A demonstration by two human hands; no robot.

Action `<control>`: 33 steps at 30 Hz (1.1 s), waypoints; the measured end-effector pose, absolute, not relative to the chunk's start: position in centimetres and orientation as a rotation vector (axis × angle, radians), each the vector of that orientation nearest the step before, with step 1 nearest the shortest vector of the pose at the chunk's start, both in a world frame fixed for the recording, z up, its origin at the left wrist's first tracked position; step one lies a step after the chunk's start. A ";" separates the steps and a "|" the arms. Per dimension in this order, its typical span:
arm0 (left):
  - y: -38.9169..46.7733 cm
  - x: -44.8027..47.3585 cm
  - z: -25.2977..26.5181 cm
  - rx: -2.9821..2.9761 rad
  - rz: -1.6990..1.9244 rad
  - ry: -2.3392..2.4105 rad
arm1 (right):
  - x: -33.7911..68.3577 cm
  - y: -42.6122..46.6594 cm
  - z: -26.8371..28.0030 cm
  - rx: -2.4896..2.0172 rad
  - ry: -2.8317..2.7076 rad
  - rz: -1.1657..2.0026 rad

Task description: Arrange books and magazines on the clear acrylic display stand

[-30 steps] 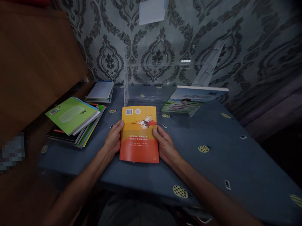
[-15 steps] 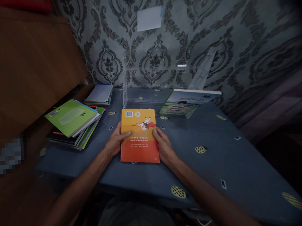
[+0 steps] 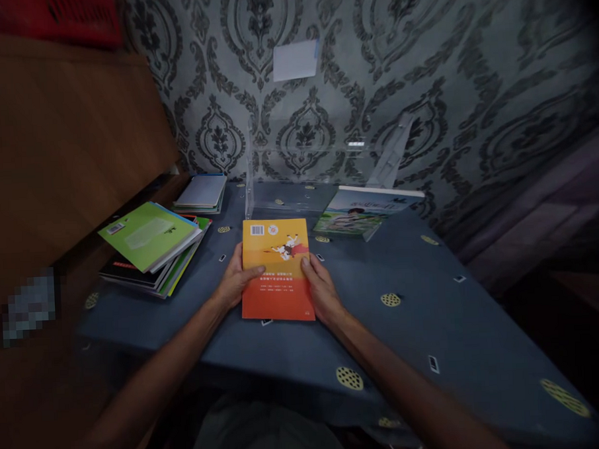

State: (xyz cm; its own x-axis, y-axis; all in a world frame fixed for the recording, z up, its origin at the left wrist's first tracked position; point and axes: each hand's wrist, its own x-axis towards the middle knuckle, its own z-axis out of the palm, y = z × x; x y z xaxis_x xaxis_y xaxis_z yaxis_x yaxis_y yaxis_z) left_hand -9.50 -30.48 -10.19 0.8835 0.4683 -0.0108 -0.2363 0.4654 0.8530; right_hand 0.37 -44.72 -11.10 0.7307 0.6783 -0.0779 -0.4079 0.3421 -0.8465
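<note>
An orange and yellow book (image 3: 277, 298) is held between my two hands over the table, its print and barcode side upside down to me. My left hand (image 3: 234, 280) grips the left edge, thumb lying on the cover. On the opposite edge my right hand (image 3: 322, 286) is closed, with its thumb also on top. Behind the book stands a clear acrylic rack (image 3: 248, 167). A picture book (image 3: 353, 212) with a landscape cover leans at the rack's right end. The fingers beneath the book are hidden.
To the left lies a messy stack of books topped by a green book (image 3: 144, 238). Farther back is a smaller pile (image 3: 201, 191). A blue patterned cloth covers the table (image 3: 409, 352). A wooden panel (image 3: 67, 122) rises at left, and a patterned wall (image 3: 402, 68) stands behind.
The view has tilted up slightly, so the table things sit lower in the picture. Both hands keep their hold on the orange and yellow book, which has barely moved.
</note>
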 end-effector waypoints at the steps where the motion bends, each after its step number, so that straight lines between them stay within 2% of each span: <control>1: -30.5 -9.5 -10.1 0.994 0.436 0.261 | 0.3 -44.7 -11.1 -0.994 -0.313 0.725; 12: -31.0 -9.8 -9.2 0.888 0.410 0.351 | 0.7 -45.7 -9.9 -1.024 -0.416 0.783; 23: -29.0 -10.3 -9.0 1.025 0.179 0.385 | 3.4 -47.1 -10.2 -1.155 -0.586 0.811; 28: -28.1 -9.3 -7.7 1.130 0.245 0.317 | 5.0 -46.2 -10.3 -1.222 -0.681 0.707; 33: -26.7 -8.2 -5.5 1.290 0.375 0.277 | 6.4 -44.8 -8.0 -1.214 -0.810 0.577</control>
State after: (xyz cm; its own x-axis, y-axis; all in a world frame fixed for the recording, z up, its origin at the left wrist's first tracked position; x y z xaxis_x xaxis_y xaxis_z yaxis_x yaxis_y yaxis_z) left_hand -8.20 -26.66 -5.50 0.9075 0.4201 0.0085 -0.1155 0.2302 0.9663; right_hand 6.36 -44.83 -7.98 0.5989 0.7664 0.2324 0.0313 0.2675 -0.9630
